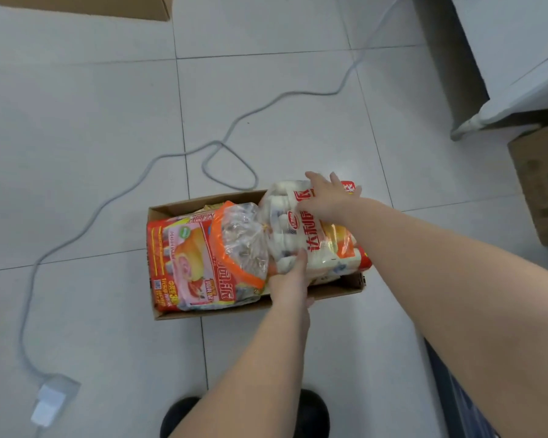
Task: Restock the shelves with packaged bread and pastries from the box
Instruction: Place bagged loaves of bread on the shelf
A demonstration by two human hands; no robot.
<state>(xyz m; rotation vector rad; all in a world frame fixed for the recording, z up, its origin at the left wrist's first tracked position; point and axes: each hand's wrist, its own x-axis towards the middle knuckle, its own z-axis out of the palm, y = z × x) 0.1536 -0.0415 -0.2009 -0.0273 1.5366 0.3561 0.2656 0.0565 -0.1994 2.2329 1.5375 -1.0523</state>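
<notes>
The pale tiled floor [266,99] carries an open cardboard box [184,208] packed with bagged bread. A grey cable [133,181] snakes across the tiles to a white adapter [49,403] at lower left — two more cardboard boxes [541,184] sit at the edges.

A grey cable [159,159] snakes over the white tiled floor [76,105] to a white plug adapter [49,403] at my eight o'clock. Another cardboard carton [541,181] sits at three o'clock; my black shoes [314,412] are at six.
</notes>
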